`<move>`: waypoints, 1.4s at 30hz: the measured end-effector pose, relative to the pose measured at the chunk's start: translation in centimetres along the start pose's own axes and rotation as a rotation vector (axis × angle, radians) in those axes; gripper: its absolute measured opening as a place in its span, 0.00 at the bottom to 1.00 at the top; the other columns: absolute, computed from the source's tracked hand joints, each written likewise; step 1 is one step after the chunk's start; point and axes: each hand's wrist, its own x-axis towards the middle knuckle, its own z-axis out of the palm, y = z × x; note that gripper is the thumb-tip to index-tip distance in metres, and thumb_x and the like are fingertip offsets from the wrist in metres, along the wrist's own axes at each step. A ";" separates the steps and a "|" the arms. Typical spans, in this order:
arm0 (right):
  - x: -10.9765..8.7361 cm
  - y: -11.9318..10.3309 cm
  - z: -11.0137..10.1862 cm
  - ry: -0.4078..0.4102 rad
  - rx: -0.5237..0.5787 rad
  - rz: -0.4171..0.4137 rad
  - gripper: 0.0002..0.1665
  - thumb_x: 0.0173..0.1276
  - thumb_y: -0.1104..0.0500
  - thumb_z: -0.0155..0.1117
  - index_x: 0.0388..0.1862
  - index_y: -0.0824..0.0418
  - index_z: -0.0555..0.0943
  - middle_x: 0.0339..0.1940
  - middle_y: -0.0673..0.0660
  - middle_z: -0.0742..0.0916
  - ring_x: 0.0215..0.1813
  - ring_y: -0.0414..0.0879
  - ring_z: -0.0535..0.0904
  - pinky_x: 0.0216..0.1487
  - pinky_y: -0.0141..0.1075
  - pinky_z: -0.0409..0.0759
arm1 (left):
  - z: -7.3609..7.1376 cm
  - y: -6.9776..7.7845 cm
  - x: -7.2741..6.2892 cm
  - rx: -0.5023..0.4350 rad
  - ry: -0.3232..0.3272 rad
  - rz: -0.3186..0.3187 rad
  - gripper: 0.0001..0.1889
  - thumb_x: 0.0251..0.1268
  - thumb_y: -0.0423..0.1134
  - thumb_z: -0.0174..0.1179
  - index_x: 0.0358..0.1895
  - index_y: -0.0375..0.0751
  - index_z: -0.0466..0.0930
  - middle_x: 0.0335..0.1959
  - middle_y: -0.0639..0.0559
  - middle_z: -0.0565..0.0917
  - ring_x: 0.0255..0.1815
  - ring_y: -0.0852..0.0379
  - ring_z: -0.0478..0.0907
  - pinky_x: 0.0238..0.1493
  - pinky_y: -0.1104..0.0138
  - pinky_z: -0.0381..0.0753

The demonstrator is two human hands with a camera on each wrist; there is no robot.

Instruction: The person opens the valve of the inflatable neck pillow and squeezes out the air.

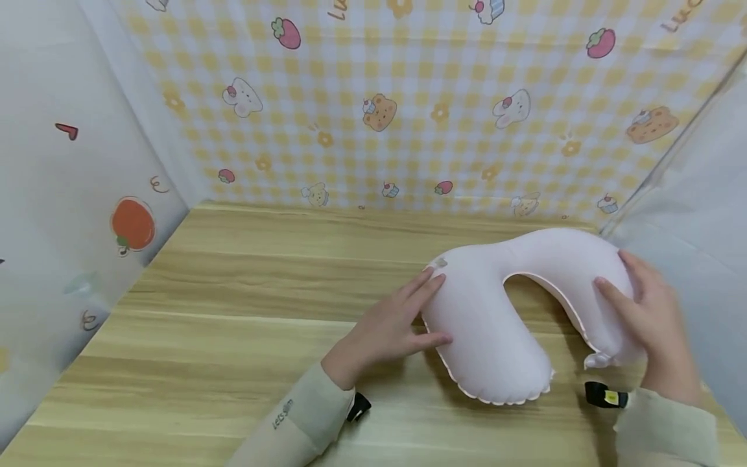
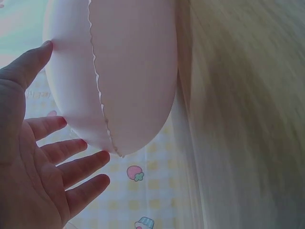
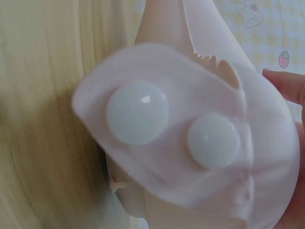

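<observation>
A pale pink, U-shaped neck pillow (image 1: 484,311) lies on the table with its open end toward me. My left hand (image 1: 391,321) rests against its left side, fingers and thumb spread, fingertips touching the fabric. In the left wrist view a wavy seam (image 2: 98,86) runs down the pillow past those fingers. My right hand (image 1: 653,311) lies on the pillow's right arm, thumb on top and fingers along the outer side. A flap (image 3: 176,90) with two round white buttons (image 3: 138,113) shows at that arm's end in the right wrist view; most of the right hand is hidden there.
The wood-grain table (image 1: 204,324) extends to the left of the pillow. A yellow checked cloth (image 1: 350,71) with cartoon prints hangs at the back, with pale side walls (image 1: 47,71) at left and right. Dark straps (image 1: 598,394) show at both wrists.
</observation>
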 end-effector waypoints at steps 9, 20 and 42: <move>0.4 -0.6 0.8 -0.004 -0.012 -0.061 0.42 0.74 0.51 0.55 0.79 0.67 0.53 0.75 0.79 0.59 0.75 0.80 0.50 0.73 0.71 0.45 | -0.6 -0.2 -0.5 0.002 -0.005 -0.035 0.46 0.64 0.65 0.60 0.80 0.54 0.51 0.82 0.53 0.51 0.78 0.49 0.60 0.69 0.52 0.73; -0.8 -1.2 0.7 -0.035 -0.071 -0.054 0.42 0.74 0.48 0.57 0.79 0.63 0.55 0.72 0.82 0.62 0.71 0.83 0.53 0.65 0.77 0.50 | -1.5 -0.9 -1.6 -0.077 -0.041 -0.053 0.46 0.64 0.63 0.61 0.80 0.56 0.50 0.82 0.53 0.49 0.79 0.49 0.60 0.72 0.52 0.69; -0.7 -5.8 1.2 -0.187 -0.091 -0.151 0.42 0.72 0.45 0.61 0.78 0.59 0.61 0.68 0.79 0.68 0.65 0.79 0.63 0.54 0.74 0.64 | -6.4 -5.6 -4.9 -0.203 -0.081 -0.126 0.47 0.59 0.59 0.68 0.79 0.62 0.52 0.82 0.56 0.52 0.81 0.49 0.52 0.75 0.43 0.60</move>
